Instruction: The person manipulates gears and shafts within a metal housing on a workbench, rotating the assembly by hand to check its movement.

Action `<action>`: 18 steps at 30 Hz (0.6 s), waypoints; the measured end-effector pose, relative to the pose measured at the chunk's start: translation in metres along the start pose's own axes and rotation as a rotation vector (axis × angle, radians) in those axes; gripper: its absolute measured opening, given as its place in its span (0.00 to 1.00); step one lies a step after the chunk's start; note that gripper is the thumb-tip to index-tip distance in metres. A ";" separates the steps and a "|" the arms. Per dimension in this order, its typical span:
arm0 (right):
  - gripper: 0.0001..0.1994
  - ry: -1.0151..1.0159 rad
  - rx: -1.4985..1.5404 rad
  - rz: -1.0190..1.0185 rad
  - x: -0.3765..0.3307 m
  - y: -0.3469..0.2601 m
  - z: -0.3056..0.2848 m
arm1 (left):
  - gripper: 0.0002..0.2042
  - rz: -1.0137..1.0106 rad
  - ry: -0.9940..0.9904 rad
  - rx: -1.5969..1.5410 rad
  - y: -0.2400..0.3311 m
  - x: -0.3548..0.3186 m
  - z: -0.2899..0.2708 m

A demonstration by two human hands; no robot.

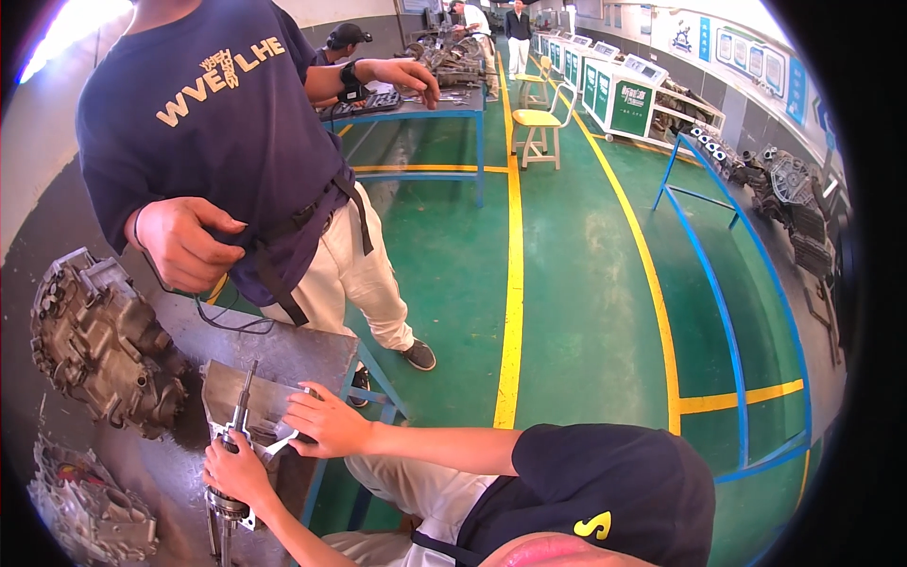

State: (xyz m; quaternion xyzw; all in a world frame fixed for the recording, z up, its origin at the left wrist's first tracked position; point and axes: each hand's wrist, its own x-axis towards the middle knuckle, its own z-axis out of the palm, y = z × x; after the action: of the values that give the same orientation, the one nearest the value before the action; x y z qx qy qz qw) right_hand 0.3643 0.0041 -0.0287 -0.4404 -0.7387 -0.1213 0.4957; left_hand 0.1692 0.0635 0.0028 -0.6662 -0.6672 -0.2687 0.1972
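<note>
Grey metal shaft assembly [238, 444], upright

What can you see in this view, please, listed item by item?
gearbox housings: two, grey metal, left on the bench
shaft assembly: one, steel, bench edge, under the crouching person's hands
bench: one, grey top, blue frame, lower left
crouching person: one, dark shirt and cap, bottom
standing person: one, navy T-shirt, cream trousers, upper left, black cable in hand
chairs: two, yellow, top centre
railing: one, blue, right
cabinets: a row, green and white, top right
floor: green, yellow lines
own hands: none in view
</note>
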 end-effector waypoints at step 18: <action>0.14 -0.035 -0.112 -0.049 0.009 0.013 0.000 | 0.17 0.033 0.278 -0.287 -0.029 -0.006 -0.028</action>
State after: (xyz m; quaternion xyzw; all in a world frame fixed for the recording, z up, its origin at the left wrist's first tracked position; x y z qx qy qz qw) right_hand 0.3730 0.0164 -0.0239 -0.4513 -0.7499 -0.1669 0.4539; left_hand 0.1375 0.0427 0.0181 -0.6550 -0.5773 -0.4469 0.1949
